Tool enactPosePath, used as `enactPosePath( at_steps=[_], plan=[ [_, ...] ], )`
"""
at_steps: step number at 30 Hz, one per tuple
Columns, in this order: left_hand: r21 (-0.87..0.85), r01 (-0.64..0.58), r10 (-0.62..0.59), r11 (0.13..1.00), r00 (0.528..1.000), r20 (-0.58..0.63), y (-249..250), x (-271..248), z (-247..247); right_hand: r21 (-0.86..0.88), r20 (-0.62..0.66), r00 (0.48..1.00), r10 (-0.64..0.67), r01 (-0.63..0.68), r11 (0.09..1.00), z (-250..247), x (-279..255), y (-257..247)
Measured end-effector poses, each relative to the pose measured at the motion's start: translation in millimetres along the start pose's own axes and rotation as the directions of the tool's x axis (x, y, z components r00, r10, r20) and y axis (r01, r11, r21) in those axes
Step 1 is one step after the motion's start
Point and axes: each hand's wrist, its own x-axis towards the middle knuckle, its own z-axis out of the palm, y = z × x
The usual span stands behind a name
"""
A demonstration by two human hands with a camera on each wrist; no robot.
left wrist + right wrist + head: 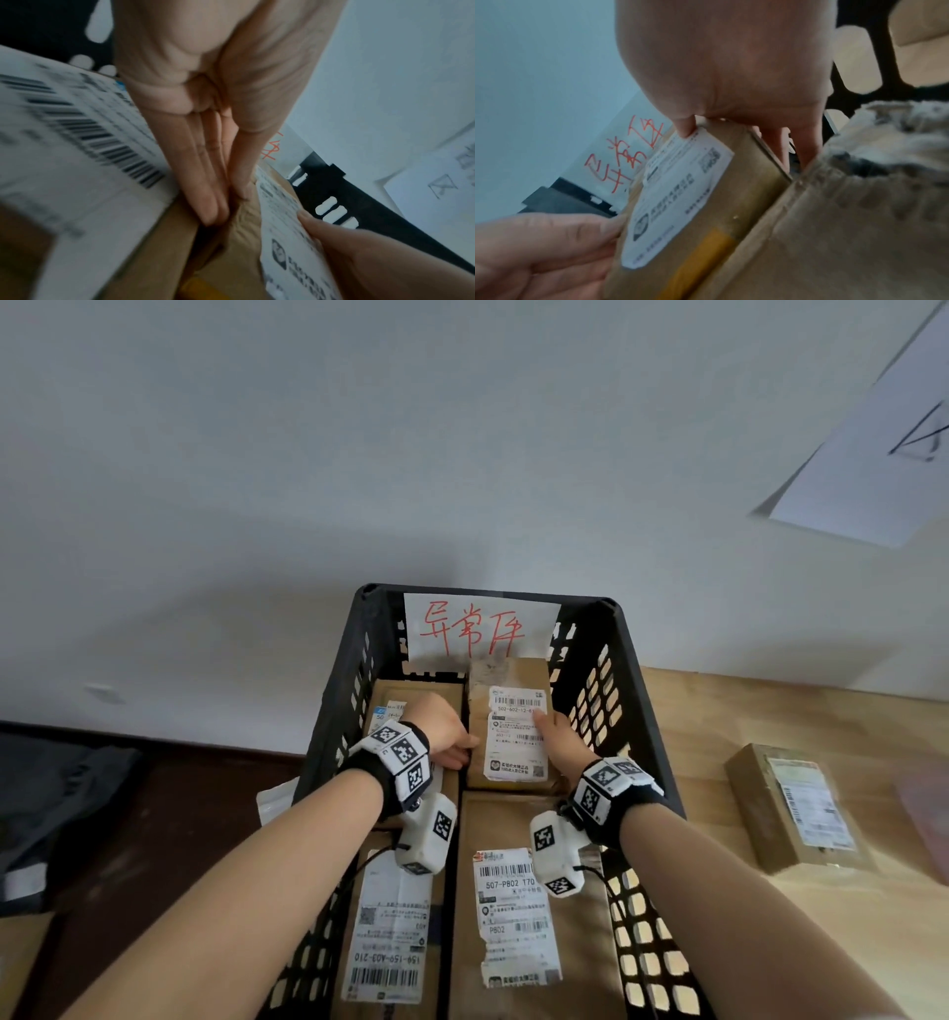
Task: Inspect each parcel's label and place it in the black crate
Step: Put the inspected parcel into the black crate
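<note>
A black crate point(644, 701) holds several brown parcels with white labels. Both hands hold the far right parcel point(513, 726) inside it, label up. My left hand point(464, 752) grips its left edge; in the left wrist view the fingers point(210, 192) run down the gap beside the parcel point(280, 223) with the thumb on its top edge. My right hand point(549, 726) grips the right edge, thumb point(685, 125) on the label, fingers point(782, 146) down the side of the parcel point(706, 203). Whether the parcel rests on the crate floor is hidden.
Other parcels lie in the crate at near right point(513, 906), near left point(390, 932) and far left point(395, 706). A paper sign point(477, 629) with red writing hangs on the crate's far wall. One more parcel point(801, 809) lies on the wooden table point(719, 711) to the right.
</note>
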Motion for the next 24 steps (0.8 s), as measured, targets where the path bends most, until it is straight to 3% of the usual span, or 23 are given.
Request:
enactPosePath(
  at_steps=[5, 9, 12, 18, 24],
  plan=[
    [-0.158, -0.023, 0.020, 0.987, 1.000, -0.022, -15, -20, -11, -0.025, -0.033, 0.999, -0.039, 0.038, 0.999, -3, -15, -8],
    [-0.144, -0.076, 0.065, 0.987, 0.995, -0.080, -15, -41, -13, -0.076, -0.094, 0.993, -0.069, 0.062, 0.995, -13, -42, -13],
    [-0.113, -0.123, 0.116, 0.986, 0.991, -0.064, -5, -62, 2, -0.054, -0.043, 0.997, -0.059, 0.056, 0.997, -29, -70, -17],
    [-0.122, -0.213, 0.209, 0.969, 0.977, -0.046, 29, -103, 56, 0.116, 0.023, 0.987, -0.158, 0.155, 0.981, -83, -134, -26],
    [-0.334, -0.317, 0.319, 0.887, 0.946, -0.050, 60, -139, 151, -0.026, 0.015, 0.972, -0.235, 0.235, 0.972, -180, -173, 17]
  ],
)
